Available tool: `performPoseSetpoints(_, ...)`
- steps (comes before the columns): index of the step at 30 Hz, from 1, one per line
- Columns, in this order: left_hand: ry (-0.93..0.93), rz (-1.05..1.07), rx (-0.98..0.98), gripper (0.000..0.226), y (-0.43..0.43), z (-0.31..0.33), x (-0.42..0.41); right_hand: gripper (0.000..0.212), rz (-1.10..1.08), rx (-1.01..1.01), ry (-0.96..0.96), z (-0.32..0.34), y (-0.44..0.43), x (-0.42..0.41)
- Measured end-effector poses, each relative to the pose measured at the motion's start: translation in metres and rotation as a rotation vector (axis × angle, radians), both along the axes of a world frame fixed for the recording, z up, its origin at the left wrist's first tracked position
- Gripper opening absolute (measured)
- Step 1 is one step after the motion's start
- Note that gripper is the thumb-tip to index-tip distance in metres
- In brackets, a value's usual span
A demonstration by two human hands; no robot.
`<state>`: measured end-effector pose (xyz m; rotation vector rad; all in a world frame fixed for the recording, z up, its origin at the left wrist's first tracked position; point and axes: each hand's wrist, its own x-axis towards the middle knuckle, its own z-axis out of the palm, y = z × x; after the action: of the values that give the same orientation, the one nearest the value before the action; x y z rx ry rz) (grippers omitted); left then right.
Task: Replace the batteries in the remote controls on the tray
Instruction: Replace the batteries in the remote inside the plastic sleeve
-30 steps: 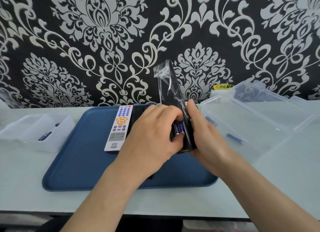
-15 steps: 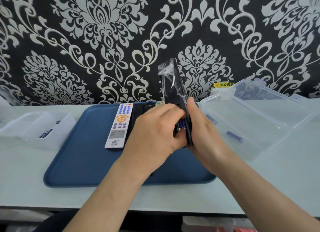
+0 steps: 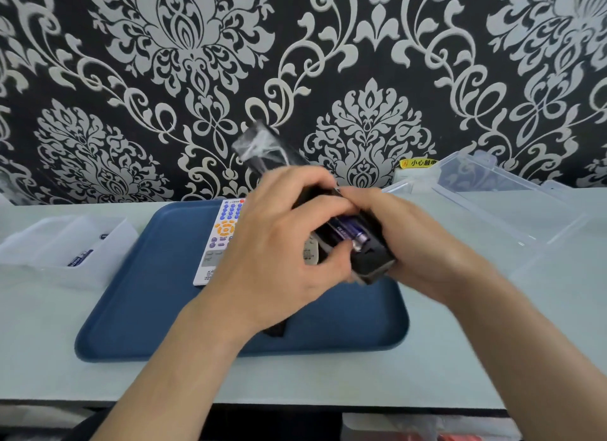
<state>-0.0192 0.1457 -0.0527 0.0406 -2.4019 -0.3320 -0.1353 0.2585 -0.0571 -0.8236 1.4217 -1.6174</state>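
- A black remote control point(image 3: 364, 256), wrapped in clear film at its far end, is held above the blue tray point(image 3: 138, 309), tilted with the far end raised toward the wallpaper point(image 3: 164, 79).
- The remote's lower end is gripped from the right by the right hand point(image 3: 423, 243), its fingers closed around the body.
- The open battery bay is faced toward the camera; a blue-purple battery point(image 3: 349, 232) is seen lying in it, and white lettering on its jacket is too blurred to be read.
- The left hand point(image 3: 279, 256) is laid over the remote from the left, fingers curled together on its upper edge and the thumb pressed against the bay just beside the battery.
- A white remote control point(image 3: 218, 243) with blue, orange and purple buttons is left flat on the tray, partly hidden by the left hand; small print at its near end cannot be made out.
- A further dark item point(image 3: 276, 329) is glimpsed on the tray under the left wrist.
- A clear open box point(image 3: 49, 243) is set on the table point(image 3: 427, 375) left of the tray, and batteries with illegible white lettering are seen inside.
- A clear lidded box point(image 3: 492, 210) stands open on the right.
- A yellow sticker point(image 3: 418, 163) with Chinese characters, read in part as "小心触", is fixed to the wall.
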Motion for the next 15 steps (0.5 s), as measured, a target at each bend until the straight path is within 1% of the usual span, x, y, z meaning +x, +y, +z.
performPoseSetpoints(2,-0.096,0.028,-0.074,0.058,-0.005,0.008,0.008,0.020,0.133,0.030,0.037,0.016,0.015,-0.014)
performPoseSetpoints(3,-0.144,0.075,-0.106,0.068,-0.007,0.010,0.010,0.021,0.188,0.031,0.084,0.019,0.020,-0.018)
performPoseSetpoints(5,-0.185,0.174,-0.135,0.077,-0.013,0.008,0.010,0.027,0.224,0.030,0.208,0.020,0.026,-0.020)
performPoseSetpoints(7,-0.150,0.214,-0.125,0.075,-0.018,0.002,0.008,0.030,0.087,0.014,0.258,0.021,0.026,-0.022)
performPoseSetpoints(9,-0.067,0.202,-0.006,0.066,-0.017,-0.001,0.005,0.032,-0.103,-0.035,0.239,0.022,0.023,-0.026)
performPoseSetpoints(11,-0.014,0.203,0.189,0.060,-0.005,-0.001,0.001,0.026,-0.299,-0.147,0.133,0.020,0.015,-0.025)
performPoseSetpoints(12,-0.024,0.201,0.283,0.057,0.005,-0.004,-0.002,0.023,-0.369,-0.207,0.030,0.017,0.010,-0.021)
performPoseSetpoints(13,-0.057,0.183,0.375,0.055,0.016,-0.008,-0.006,0.027,-0.412,-0.255,-0.077,0.015,0.004,-0.016)
performPoseSetpoints(15,-0.139,0.093,0.552,0.050,0.035,-0.016,-0.013,0.048,-0.445,-0.310,-0.246,0.010,-0.004,-0.010)
